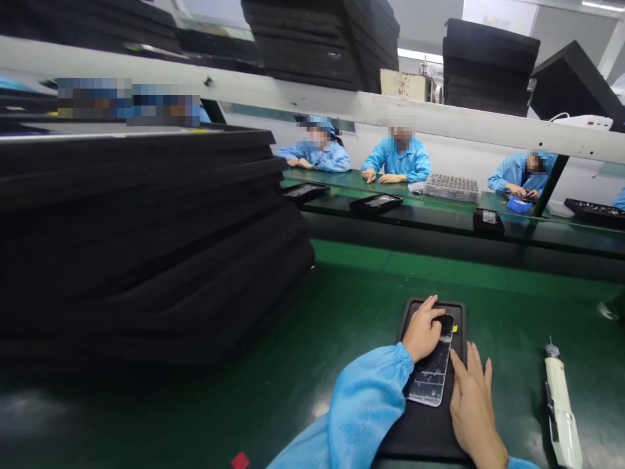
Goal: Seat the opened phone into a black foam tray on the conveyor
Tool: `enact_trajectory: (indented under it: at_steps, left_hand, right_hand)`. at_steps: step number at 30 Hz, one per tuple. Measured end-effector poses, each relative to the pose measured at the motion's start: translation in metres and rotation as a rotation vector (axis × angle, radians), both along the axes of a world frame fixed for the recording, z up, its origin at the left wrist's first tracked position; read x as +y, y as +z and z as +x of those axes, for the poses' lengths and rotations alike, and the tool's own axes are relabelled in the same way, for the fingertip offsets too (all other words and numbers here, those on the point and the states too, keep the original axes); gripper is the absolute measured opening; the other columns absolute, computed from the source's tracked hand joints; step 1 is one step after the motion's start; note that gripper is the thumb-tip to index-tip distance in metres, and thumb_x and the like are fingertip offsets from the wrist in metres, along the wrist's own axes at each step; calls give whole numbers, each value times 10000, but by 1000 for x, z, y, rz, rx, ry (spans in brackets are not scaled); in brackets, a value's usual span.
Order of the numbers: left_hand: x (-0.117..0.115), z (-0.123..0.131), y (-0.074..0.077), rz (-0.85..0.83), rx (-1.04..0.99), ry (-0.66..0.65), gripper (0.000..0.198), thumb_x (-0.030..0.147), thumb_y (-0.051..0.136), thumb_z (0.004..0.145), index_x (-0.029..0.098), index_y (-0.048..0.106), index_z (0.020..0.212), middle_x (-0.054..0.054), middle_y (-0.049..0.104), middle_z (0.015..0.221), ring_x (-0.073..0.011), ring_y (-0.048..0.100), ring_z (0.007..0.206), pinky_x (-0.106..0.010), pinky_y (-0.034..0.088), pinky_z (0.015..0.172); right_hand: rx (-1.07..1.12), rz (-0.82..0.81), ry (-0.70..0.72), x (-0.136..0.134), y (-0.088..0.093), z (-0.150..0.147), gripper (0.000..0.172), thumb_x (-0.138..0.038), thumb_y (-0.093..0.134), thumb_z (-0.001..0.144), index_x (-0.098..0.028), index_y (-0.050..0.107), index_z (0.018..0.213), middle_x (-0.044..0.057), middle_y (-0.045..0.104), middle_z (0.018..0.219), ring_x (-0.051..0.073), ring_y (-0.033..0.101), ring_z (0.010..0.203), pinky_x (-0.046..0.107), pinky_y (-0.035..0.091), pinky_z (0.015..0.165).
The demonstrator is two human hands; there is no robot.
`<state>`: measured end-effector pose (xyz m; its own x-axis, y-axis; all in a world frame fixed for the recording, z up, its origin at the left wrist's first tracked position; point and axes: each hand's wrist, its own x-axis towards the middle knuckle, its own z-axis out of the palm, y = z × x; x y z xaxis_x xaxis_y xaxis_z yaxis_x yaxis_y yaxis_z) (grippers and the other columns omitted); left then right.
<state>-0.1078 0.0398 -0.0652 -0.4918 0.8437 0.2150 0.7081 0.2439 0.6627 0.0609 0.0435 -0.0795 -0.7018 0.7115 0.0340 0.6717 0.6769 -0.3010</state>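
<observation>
A smartphone-shaped panel [430, 378] with a dark, glossy surface lies on a black tray [415, 433]. Near its upper right edge sits a small yellow tab [455, 329]. My left hand [422, 331] reaches over the panel's upper left part, fingers apart and fingertips at its surface; it covers part of the panel. Along the panel's right edge rests my right hand [471, 405], fingers stretched out, thumb tip at the edge. Neither hand is wrapped round anything.
A tall stack of black foam trays [146, 247] fills the left. An electric screwdriver [561, 404] lies at the right on the green table [273, 391]. A red piece [240, 460] is near the front. Co-workers in blue [398, 159] sit across, behind a conveyor with black trays [375, 202].
</observation>
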Motion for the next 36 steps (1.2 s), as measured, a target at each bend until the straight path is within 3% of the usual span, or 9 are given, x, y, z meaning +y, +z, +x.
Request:
enact_trajectory:
  at_steps: [4,10,17,22,25,30,36]
  left_hand:
    - [-9,-4,4,-30,57,-48,439,36,416,753,89,646,1123,-145,494,1345,-246,413,1298,-417,322,1132]
    - [-26,-6,7,-52,142,-74,457,58,387,796,101,574,1211,-136,561,1276,-253,475,1239,-510,233,1147]
    - [-24,-5,6,-20,184,-36,397,25,390,742,113,618,1055,-109,619,1151,-246,519,1122,-430,336,1081]
    - [-25,-5,10,-26,209,1,363,27,391,731,140,617,993,-100,627,1088,-257,528,1048,-446,370,1014]
    - [-26,-3,11,-46,206,6,380,38,393,744,143,610,1038,-102,617,1119,-257,513,1089,-475,334,1046]
    - [-25,-3,10,-110,165,0,512,53,384,768,165,527,1247,-102,549,1289,-285,378,1285,-607,155,1119]
    - [-35,-16,9,-172,77,-78,657,-17,365,701,159,475,1325,-104,487,1366,-239,340,1343,-538,217,1139]
  right_hand:
    - [30,-6,1,1,-1,0,605,-13,295,811,-205,474,1356,155,328,1472,280,225,1389,558,187,1120]
    - [51,-8,-6,1,-1,1,605,-8,296,809,-208,485,1348,150,332,1471,281,240,1385,563,193,1117]
    - [16,-19,-1,0,1,1,606,-9,299,814,-209,456,1365,160,315,1476,278,216,1388,555,185,1121]
    - [-2,-18,1,0,4,0,594,-22,302,826,-214,446,1369,164,313,1475,278,210,1388,554,185,1121]
    - [-4,-3,2,1,5,0,598,-18,298,823,-216,449,1367,164,318,1471,277,215,1386,553,193,1118]
    - [-35,-22,9,1,5,1,602,-20,298,824,-217,432,1377,164,307,1476,277,204,1386,553,183,1121]
    - [-17,-9,13,1,4,2,591,-32,286,836,-223,439,1375,147,307,1481,266,193,1390,551,183,1124]
